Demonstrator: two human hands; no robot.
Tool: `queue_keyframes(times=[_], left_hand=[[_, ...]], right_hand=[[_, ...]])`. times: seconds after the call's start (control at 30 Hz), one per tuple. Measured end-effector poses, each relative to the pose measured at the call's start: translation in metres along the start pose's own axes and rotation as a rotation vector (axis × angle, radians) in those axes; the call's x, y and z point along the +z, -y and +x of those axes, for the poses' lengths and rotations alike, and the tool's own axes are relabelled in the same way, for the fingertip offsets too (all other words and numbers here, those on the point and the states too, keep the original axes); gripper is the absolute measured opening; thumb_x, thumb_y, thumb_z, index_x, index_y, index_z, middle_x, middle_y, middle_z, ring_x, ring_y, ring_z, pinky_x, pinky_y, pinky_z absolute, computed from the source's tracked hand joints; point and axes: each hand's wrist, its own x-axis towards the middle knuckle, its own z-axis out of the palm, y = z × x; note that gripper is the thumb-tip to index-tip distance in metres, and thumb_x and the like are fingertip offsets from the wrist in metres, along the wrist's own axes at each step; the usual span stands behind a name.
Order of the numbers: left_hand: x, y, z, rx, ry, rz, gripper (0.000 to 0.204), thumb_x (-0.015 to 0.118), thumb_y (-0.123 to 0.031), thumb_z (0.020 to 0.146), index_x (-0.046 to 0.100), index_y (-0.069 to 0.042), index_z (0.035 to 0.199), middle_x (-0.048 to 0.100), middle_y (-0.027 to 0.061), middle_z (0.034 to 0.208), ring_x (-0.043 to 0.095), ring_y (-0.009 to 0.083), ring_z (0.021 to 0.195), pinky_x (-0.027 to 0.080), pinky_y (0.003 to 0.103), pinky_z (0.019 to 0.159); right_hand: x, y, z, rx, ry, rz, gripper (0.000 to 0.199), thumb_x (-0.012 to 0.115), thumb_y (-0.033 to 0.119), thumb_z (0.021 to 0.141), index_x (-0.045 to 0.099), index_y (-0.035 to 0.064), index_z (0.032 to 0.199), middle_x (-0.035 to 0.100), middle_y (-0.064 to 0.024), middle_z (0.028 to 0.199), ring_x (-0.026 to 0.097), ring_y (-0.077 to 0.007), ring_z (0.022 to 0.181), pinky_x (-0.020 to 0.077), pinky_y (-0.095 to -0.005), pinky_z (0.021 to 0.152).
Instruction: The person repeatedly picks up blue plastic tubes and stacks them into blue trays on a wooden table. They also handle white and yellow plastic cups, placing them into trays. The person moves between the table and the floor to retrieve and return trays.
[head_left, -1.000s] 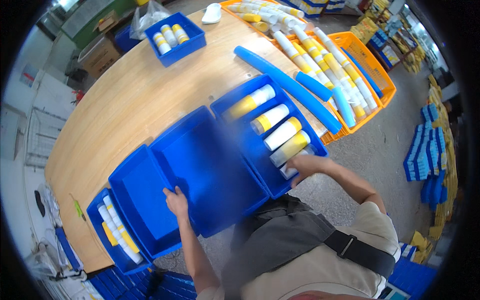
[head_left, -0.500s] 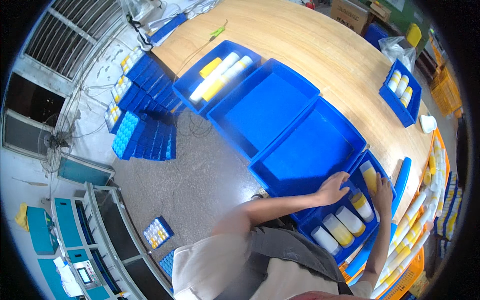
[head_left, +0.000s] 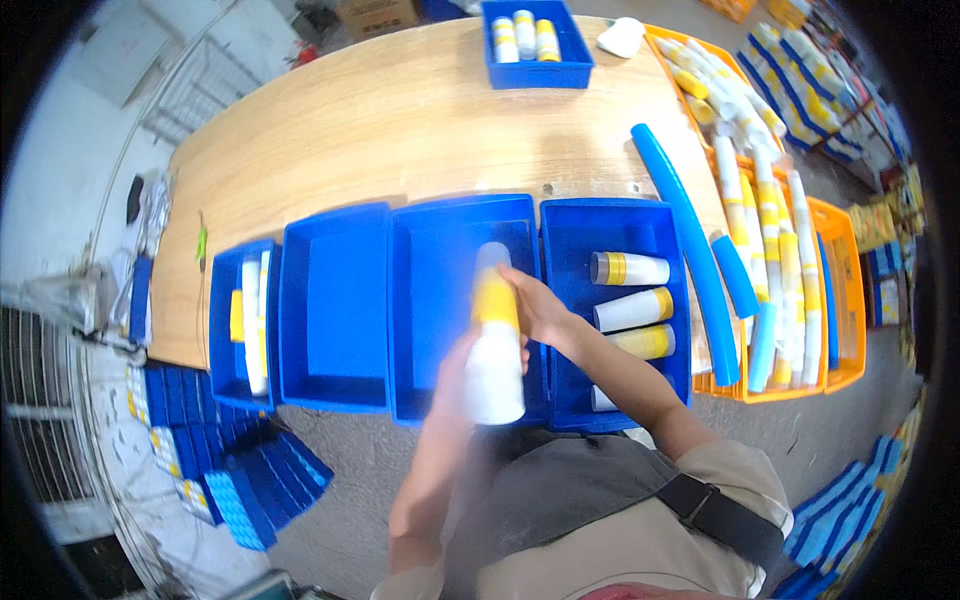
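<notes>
In front of me, over the lower edge of a blue tray, a stack of white and yellow cups is held between both hands, tilted slightly. My left hand, blurred and partly hidden by the stack, is wrapped round its lower part. My right hand grips its right side higher up, fingers closed against it. To the right, another blue tray holds several short cup stacks, among them a white and yellow stack; my right forearm covers part of them.
A bare blue tray and a narrower tray with long cup stacks stand to the left. A small blue tray sits at the table's far edge. Right: a long blue cup stack and orange crates of long stacks.
The view has turned, bringing the row of trays straight ahead. Both hands have moved from the right tray to the one beside it, now holding the cup stack together.
</notes>
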Motion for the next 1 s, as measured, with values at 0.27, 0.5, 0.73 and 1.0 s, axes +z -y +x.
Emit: queue_keyframes(times=[0.27, 0.5, 0.73, 1.0], left_hand=[[-0.020, -0.057, 0.011, -0.153, 0.117, -0.199, 0.059, 0.055, -0.043, 0.102, 0.047, 0.001, 0.140, 0.063, 0.0271, 0.119, 0.068, 0.0361, 0.100, 0.061, 0.045, 0.080], [-0.046, -0.083, 0.010, -0.134, 0.064, -0.187, 0.065, 0.052, -0.047, 0.103, 0.044, 0.006, 0.140, 0.062, 0.0257, 0.115, 0.064, 0.0353, 0.099, 0.058, 0.044, 0.086], [-0.068, -0.100, 0.011, -0.077, 0.010, -0.198, 0.068, 0.051, -0.049, 0.103, 0.043, 0.007, 0.140, 0.060, 0.0264, 0.121, 0.063, 0.0355, 0.104, 0.057, 0.045, 0.089], [-0.084, -0.110, -0.004, -0.071, 0.049, -0.271, 0.065, 0.052, -0.048, 0.103, 0.046, 0.008, 0.136, 0.061, 0.0256, 0.119, 0.066, 0.0348, 0.102, 0.059, 0.044, 0.087]], right_hand=[[0.028, 0.003, 0.023, 0.187, 0.061, 0.419, 0.082, 0.033, 0.071, 0.101, 0.043, 0.0019, 0.144, 0.058, -0.0163, 0.133, 0.056, -0.0307, 0.122, 0.0447, -0.0461, 0.106], [0.058, 0.003, 0.048, 0.024, 0.008, 0.602, 0.067, 0.040, 0.061, 0.104, 0.047, 0.0043, 0.139, 0.059, -0.0140, 0.127, 0.059, -0.0284, 0.116, 0.0454, -0.0469, 0.105], [0.074, -0.021, 0.062, -0.003, 0.046, 0.365, 0.063, 0.050, 0.053, 0.104, 0.046, 0.0014, 0.140, 0.061, -0.0170, 0.127, 0.058, -0.0321, 0.121, 0.0440, -0.0489, 0.108], [0.095, -0.016, 0.089, 0.226, 0.166, 0.234, 0.068, 0.048, 0.058, 0.102, 0.041, 0.0037, 0.142, 0.057, -0.0162, 0.133, 0.057, -0.0296, 0.122, 0.0448, -0.0489, 0.105]])
